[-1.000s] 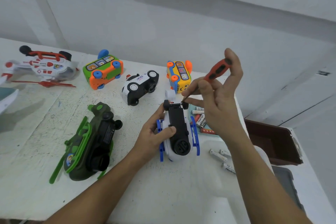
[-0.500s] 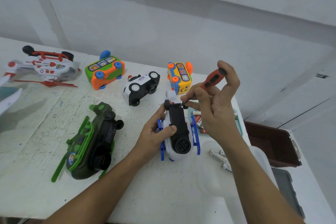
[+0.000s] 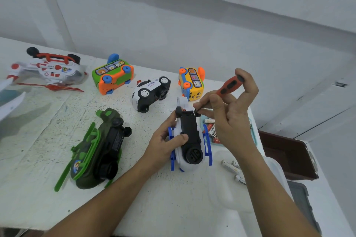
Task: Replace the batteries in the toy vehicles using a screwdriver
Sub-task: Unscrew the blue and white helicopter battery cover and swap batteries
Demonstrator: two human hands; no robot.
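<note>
Right hand [image 3: 229, 119] pinches screwdriver [image 3: 228, 86] tilted — left hand [image 3: 165, 142] grips helicopter [image 3: 189, 140].

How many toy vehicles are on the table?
6: red-white helicopter far left, green-orange bus beside it, police car centre, yellow bus behind, camouflage helicopter front left, white-blue helicopter in the left hand. A cut-off shape at the left edge may be another.

Soft, even, fairly bright light casts only faint shadows on the tabletop [image 3: 57, 140], while wide-angle distortion bends the edges and fine detail looks slightly soft.
</note>
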